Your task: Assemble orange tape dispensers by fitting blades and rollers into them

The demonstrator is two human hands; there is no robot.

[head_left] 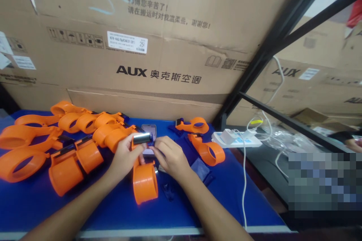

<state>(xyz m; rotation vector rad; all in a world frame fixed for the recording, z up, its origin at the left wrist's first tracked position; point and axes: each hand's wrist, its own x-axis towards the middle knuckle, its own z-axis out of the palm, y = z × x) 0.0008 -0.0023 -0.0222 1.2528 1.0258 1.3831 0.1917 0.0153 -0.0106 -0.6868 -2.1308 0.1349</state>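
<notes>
An orange tape dispenser (145,184) hangs below my left hand (128,154), which is wrapped round its upper part. A shiny metal roller (141,138) shows at its top end. My right hand (172,157) is closed at the dispenser's right side, with its fingertips pinched at a small dark blue part (152,141); the exact grip is partly hidden. Behind both hands lies a phone (149,130) with its screen lit. Small dark blue scraps (168,191) are on the blue table (118,212) beneath my right wrist.
Several orange dispensers (66,171) crowd the table's left side. Two more dispensers (210,153) lie at the right, near a white power strip (237,139) with cables. A large cardboard box (158,60) stands behind, beside a black metal frame (249,67). Another person's arm (352,144) is at far right.
</notes>
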